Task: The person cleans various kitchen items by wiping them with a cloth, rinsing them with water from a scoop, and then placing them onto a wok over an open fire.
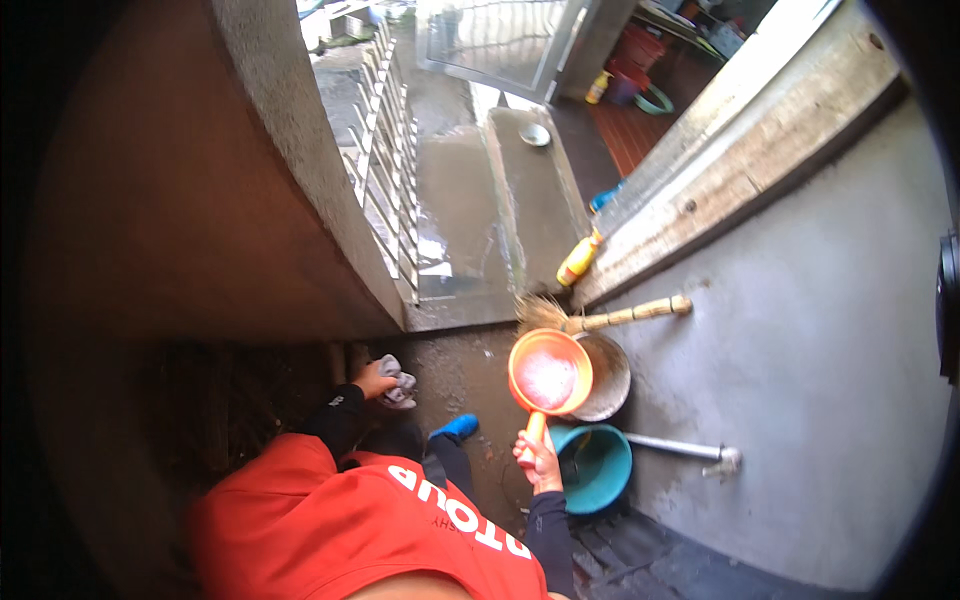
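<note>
My right hand [538, 459] grips the handle of an orange plastic dipper [550, 373], held level. Bright, foamy-looking liquid shows inside it. Below the dipper in the picture stands a teal plastic bucket [611, 476], close beside my right wrist. A pale, round basin or bucket [613, 375] is partly hidden behind the dipper. My left hand [372, 380] is closed around a crumpled grey-white cloth [397, 384], low over the wet floor. Part of that hand lies in shadow.
A straw broom [630, 313] leans by the right wall, near a yellow bottle [578, 261] at the doorway. A white pipe with a tap [694, 448] juts from that wall. Beyond the threshold are a slatted white gate [390, 161] and a small bowl [535, 135] on a concrete ledge.
</note>
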A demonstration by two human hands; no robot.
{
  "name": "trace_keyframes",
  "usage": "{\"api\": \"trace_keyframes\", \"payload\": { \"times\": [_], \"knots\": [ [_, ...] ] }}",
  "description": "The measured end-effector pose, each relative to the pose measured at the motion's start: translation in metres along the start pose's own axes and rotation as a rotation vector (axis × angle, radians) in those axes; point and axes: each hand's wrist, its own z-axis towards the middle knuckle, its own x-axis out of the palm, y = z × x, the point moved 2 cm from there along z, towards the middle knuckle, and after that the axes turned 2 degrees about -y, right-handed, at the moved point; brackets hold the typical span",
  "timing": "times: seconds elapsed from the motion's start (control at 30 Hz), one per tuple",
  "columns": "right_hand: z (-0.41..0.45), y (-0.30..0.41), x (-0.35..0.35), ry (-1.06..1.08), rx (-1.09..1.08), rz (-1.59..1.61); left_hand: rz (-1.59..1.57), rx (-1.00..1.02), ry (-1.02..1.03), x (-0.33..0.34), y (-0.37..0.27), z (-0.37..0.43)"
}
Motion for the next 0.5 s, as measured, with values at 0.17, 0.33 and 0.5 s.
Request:
{"api": "trace_keyframes", "payload": {
  "times": [0.17,0.33,0.5],
  "knots": [
    [0.033,0.021,0.001,-0.009,0.084,-0.039,0.027,-0.122,-0.170,-0.003,-0.035,0.019],
    [0.068,0.051,0.014,-0.054,0.078,-0.073,-0.350,-0.092,-0.126,-0.011,-0.123,0.045],
    [0.120,0.067,0.040,-0.042,0.168,-0.151,-0.502,-0.110,-0.074,-0.020,-0.142,0.083]
  ]
}}
